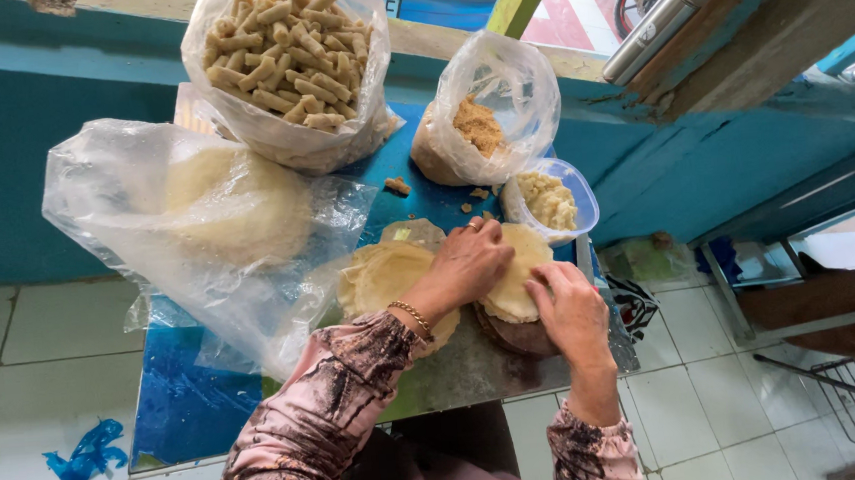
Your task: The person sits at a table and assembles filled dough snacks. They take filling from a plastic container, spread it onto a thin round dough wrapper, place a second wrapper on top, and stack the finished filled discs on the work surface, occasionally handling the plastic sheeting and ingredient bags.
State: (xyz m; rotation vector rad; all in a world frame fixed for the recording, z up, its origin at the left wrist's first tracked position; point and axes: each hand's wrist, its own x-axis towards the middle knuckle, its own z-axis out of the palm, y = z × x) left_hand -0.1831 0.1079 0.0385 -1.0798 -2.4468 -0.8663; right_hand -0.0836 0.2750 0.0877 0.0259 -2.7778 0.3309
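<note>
Your left hand (469, 264) and right hand (570, 312) both press flat, open, on one round wrapper (517, 282); three bags stand beyond them.

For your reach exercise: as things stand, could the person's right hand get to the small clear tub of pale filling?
Probably yes. The right hand rests on the round wrapper, and the clear tub stands just beyond it, open-topped, with nothing between them.

Both hands reach forward, palms down, side by side.

The left hand (469, 262) lies flat with fingers extended and together, a ring on one finger, a bracelet at the wrist. The right hand (573, 310) is curled, fingertips pressing down; both forearms wear patterned pink sleeves.
</note>
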